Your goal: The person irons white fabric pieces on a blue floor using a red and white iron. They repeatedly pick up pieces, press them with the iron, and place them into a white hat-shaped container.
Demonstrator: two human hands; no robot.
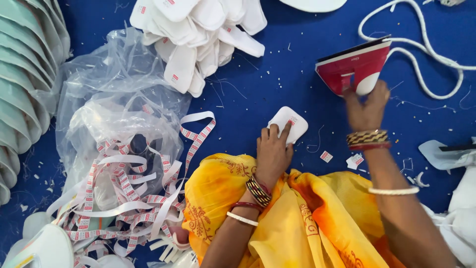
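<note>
My left hand [271, 153] presses its fingers down on a small white padded piece [288, 124] with a little red-and-white label, flat on the blue cloth surface [277, 74]. My right hand [367, 108] grips the handle of a red and white electric iron [353, 64], which stands to the upper right of the piece, apart from it. The iron's white cord [421, 44] loops away to the right. Both wrists wear bangles. Yellow-orange fabric [297, 218] covers my lap below.
A pile of white padded pieces [198, 34] lies at the top. A clear plastic bag [114, 99] and tangled strips of red-and-white label tape [129, 198] sit at left. Pale green stacked pieces [25, 74] line the left edge. Loose labels [326, 157] lie near my right wrist.
</note>
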